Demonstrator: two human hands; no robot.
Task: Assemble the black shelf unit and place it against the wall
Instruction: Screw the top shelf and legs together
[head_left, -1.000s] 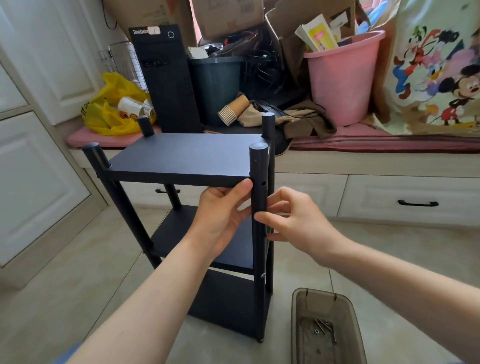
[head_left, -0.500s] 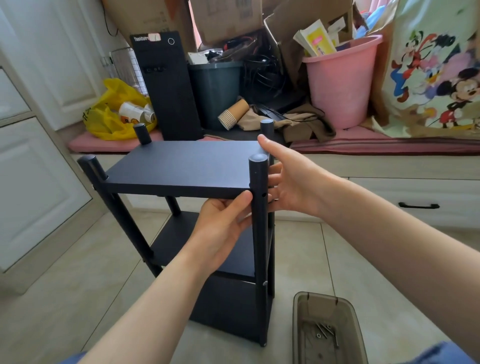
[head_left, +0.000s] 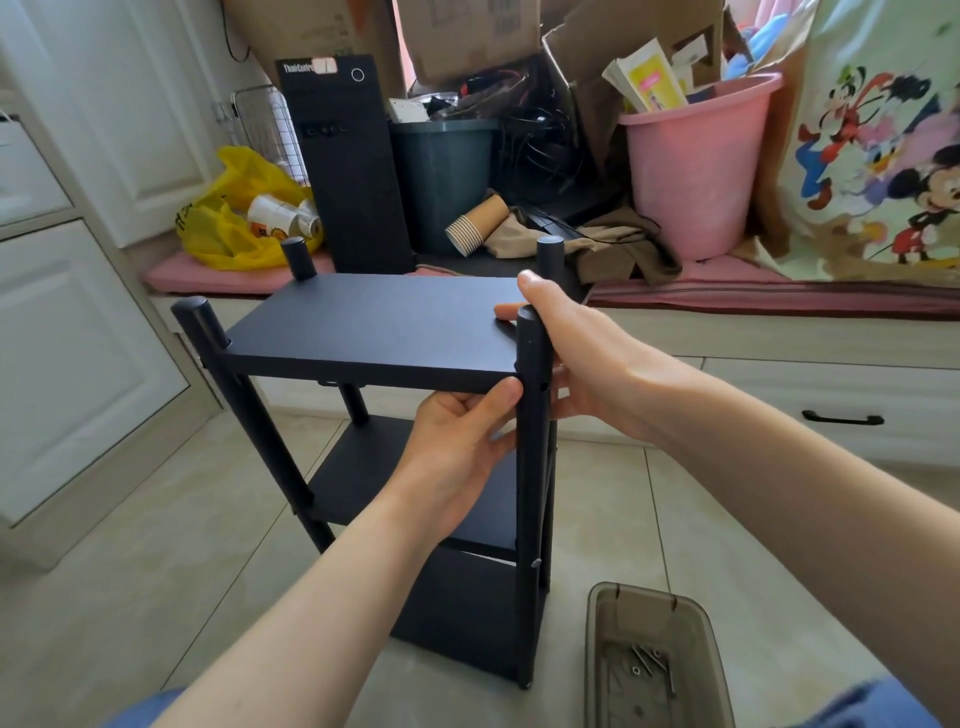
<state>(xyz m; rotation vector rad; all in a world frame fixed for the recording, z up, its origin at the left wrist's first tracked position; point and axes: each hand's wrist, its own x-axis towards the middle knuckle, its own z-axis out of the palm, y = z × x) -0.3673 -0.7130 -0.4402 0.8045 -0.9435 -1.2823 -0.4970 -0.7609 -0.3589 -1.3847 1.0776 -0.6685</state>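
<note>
Has moved right hand (head_left: 582, 358) up off near-right post (head_left: 531, 467) to clasp top board (head_left: 374, 325) at its right corner, keeps left hand (head_left: 457, 452) pinching its near edge, steadies black shelf unit (head_left: 358, 467) upright on floor short of far bench; probably seating check, wall placement pending.

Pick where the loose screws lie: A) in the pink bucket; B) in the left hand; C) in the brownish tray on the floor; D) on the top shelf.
C: the screws lie at the bottom of the tray, on the floor beside the shelf unit.
</note>
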